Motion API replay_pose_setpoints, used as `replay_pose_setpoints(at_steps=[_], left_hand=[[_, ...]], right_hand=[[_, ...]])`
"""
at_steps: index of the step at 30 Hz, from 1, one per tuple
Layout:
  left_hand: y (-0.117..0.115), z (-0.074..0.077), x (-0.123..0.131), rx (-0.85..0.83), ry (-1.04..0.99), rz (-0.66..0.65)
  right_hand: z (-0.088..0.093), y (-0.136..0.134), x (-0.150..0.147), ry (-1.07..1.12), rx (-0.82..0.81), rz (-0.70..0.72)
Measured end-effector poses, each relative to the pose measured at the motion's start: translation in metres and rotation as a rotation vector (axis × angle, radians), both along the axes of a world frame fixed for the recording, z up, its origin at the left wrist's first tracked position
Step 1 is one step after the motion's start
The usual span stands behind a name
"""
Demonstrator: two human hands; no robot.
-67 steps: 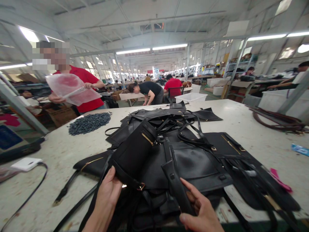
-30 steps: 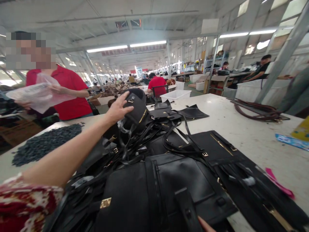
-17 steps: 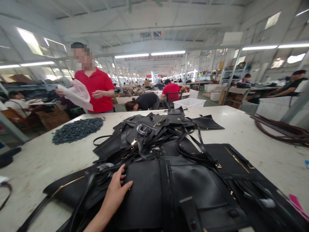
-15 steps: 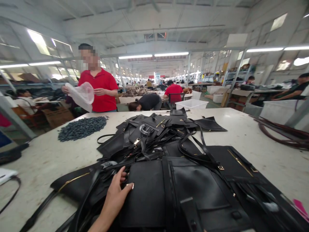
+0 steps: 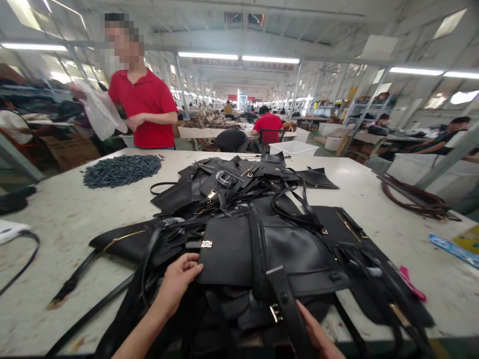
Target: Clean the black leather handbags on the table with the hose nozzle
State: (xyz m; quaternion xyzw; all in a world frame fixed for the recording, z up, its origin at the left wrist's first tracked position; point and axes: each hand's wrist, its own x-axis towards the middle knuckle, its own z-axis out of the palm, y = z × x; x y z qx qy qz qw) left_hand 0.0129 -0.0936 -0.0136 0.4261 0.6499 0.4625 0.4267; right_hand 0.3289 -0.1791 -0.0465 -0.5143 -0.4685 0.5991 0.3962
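My left hand pinches the edge of a black leather bag's flap, thumb on top, just below a gold clasp. That bag lies opened out across a heap of similar black pieces. Low in the view, my right hand is closed along a wide black strap, which it holds up at an angle; part of its fingers is hidden behind the strap. Beside the strap sits a gold buckle.
More black bag pieces are heaped behind on the white table. Small dark pieces form a pile at back left. A person in red stands across the table with translucent plastic. Brown straps lie at right.
My left hand has closed on the flap's edge, and the gold clasp now shows. My right hand has come into view with the strap. The view has tilted down.
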Motion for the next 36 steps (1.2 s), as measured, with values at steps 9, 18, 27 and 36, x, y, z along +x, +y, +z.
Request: replay_pose_setpoints(at_steps=[9,18,27,36], left_hand=[[-0.003,0.069,-0.023,0.155,-0.250,0.158],[0.000,0.005,-0.062,0.117,-0.245,0.434],[-0.072,0.004,-0.008,0.180,-0.072,0.341],[-0.067,-0.006,0.056,-0.140,-0.134,0.000]], right_hand=[[0.016,-0.024,0.012,-0.012,0.103,-0.094],[0.029,-0.024,0.014,-0.057,0.087,-0.026],[0.032,-0.002,-0.008,0.140,-0.034,0.078],[0.059,0.017,-0.015,0.128,-0.165,0.435]])
